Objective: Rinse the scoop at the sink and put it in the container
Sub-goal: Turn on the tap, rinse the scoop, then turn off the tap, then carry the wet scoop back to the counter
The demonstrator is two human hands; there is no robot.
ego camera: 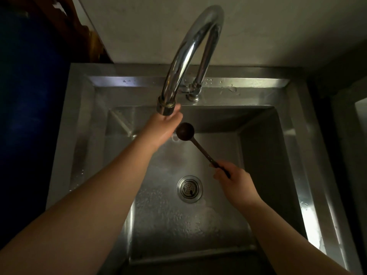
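Right hand (236, 182) clenched round the handle end of the dark scoop (185, 132), bowl held up over the steel sink (297, 135), just beside the left hand. Left hand (165, 127) reaching under the faucet (186, 54) spout, fingers hidden behind the nozzle, so grip state not readable. Wet basin floor below, drain strainer (189, 189) between the forearms.

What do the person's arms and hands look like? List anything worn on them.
Both forearms are bare as far as the picture shows: no sleeve reaches into view. The left hand and the right hand wear no gloves. No watch, bracelet or ring is visible on either wrist or on the fingers that show, though the lighting is dim.
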